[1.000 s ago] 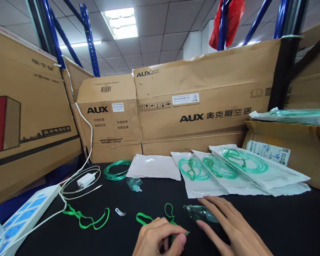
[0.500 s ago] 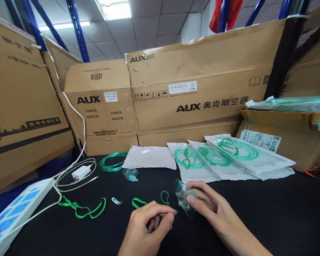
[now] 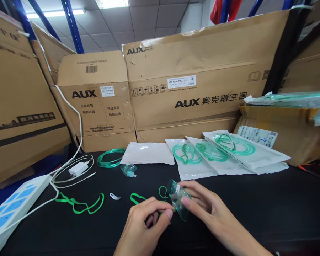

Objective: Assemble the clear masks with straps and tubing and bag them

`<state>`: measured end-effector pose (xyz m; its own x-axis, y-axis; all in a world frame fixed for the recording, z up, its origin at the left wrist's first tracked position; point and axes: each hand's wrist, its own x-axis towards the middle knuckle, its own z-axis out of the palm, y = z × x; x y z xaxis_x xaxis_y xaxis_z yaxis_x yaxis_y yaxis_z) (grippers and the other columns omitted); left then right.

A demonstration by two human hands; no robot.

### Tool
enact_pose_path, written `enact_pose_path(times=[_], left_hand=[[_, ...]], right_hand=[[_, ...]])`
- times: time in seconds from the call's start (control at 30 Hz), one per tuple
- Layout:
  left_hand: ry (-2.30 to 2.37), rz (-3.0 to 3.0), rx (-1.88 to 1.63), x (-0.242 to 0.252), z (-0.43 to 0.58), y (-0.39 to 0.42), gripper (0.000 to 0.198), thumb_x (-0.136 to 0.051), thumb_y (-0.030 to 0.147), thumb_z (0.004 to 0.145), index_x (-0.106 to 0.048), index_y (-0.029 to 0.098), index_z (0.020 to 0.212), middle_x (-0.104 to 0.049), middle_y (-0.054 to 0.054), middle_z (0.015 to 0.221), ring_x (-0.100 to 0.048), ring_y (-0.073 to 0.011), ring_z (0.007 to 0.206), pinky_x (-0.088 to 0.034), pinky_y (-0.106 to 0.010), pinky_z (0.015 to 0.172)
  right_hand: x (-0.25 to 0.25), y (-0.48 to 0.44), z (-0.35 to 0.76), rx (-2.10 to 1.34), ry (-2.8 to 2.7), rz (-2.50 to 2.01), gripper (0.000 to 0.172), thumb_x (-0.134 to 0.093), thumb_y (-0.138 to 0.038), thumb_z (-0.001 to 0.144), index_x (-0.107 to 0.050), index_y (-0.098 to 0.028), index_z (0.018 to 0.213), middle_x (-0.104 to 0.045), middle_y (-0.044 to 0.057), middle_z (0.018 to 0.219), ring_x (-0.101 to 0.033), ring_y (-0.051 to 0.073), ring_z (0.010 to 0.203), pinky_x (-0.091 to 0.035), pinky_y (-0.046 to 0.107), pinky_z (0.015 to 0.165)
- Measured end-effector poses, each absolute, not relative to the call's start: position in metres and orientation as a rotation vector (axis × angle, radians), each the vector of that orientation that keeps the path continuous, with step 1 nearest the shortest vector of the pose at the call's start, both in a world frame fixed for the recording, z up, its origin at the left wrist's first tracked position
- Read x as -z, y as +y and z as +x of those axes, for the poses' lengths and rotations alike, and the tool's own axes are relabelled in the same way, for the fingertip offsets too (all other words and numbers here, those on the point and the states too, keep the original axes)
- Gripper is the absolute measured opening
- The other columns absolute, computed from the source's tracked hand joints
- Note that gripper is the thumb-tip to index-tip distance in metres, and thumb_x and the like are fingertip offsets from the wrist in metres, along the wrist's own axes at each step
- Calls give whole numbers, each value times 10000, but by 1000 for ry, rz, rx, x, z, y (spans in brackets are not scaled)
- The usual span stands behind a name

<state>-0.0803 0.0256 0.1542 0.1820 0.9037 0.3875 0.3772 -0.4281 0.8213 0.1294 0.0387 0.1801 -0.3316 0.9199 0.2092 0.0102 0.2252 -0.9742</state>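
A clear green-tinted oxygen mask (image 3: pixel 180 199) is gripped between the thumb and fingers of my right hand (image 3: pixel 202 202). My left hand (image 3: pixel 152 222) pinches the end of a green elastic strap (image 3: pixel 163 192) right at the mask's lower left edge. Behind my left hand the strap loops out on the black table, with another bend (image 3: pixel 137 198) showing farther left. Whether the strap end passes through the mask is hidden by my fingers. A second green strap (image 3: pixel 80 206) lies loose at the left, beside a small metal nose clip (image 3: pixel 114 196).
Behind the hands lie coiled green tubing (image 3: pixel 110 158), a small clear mask piece (image 3: pixel 128 170) and a white packet (image 3: pixel 148 153). Several tubing packets (image 3: pixel 194 174) overlap toward the right, near an open carton (image 3: pixel 290 135). A power strip (image 3: pixel 18 206) and white adapter (image 3: pixel 78 169) occupy the left. Cardboard walls the back.
My hands have come together: the mask has moved slightly left, and the strap end in my left hand now meets its edge. The camera view has shifted a little.
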Motion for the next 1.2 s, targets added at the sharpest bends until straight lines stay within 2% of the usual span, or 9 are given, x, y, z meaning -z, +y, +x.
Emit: enact_pose_path(times=[0.23,0.37,0.53,0.67,0.8,1.03,1.2], left_hand=[[1156,1903,-1213,-153,-81,26,211,-655,235,956,-866,230,944,-705,-9,708,-448,-119,570,-342,-230,560],[1135,1935,-1173,-151,-82,27,244,-654,286,980,-870,216,889,-694,-20,704,-446,-125,572,-324,-243,551],[1141,1941,-1148,-149,-83,28,290,-657,354,996,-860,214,843,-673,-20,691,-451,-129,574,-325,-247,547],[1162,1920,-1184,-150,-82,28,267,-675,333,976,-851,211,818,-675,-14,668,-446,-128,567,-338,-243,549],[1166,1896,-1180,-148,-82,28,226,-671,314,960,-869,224,898,-684,-14,687,-444,-127,566,-329,-244,546],[1170,1939,-1197,-147,-83,28,180,-697,279,952,-870,242,914,-682,-1,679,-474,-127,565,-352,-236,545],[1138,2083,-1244,-150,-82,26,178,-695,311,976,-861,261,935,-740,-26,738,-602,-193,725,-471,-272,697]], right_hand=[[-178,40,129,-1243,-1578,-871,366,-733,-530,939,-641,-234,1134,-744,65,1067,-734,235,1011,-589,362,921],[-178,40,129,-1223,-1594,-860,323,-739,-507,946,-633,-239,1091,-717,47,1044,-736,220,997,-601,333,890],[-172,39,128,-1178,-1642,-853,215,-714,-408,982,-649,-242,1102,-727,42,1068,-755,216,1025,-623,333,933],[-165,36,127,-915,-1700,-883,198,-699,-308,986,-682,-270,1180,-739,64,1198,-748,224,1119,-629,329,970],[-160,35,130,-519,-1857,-841,202,-737,-213,948,-778,-316,1117,-699,69,1345,-708,250,1234,-587,342,1050],[-156,35,129,-289,-1931,-798,222,-733,-130,935,-820,-321,1007,-685,54,1298,-735,221,1061,-615,315,927],[-156,34,127,-224,-1919,-800,232,-681,-124,969,-812,-314,942,-678,50,1167,-710,212,991,-607,314,863]])
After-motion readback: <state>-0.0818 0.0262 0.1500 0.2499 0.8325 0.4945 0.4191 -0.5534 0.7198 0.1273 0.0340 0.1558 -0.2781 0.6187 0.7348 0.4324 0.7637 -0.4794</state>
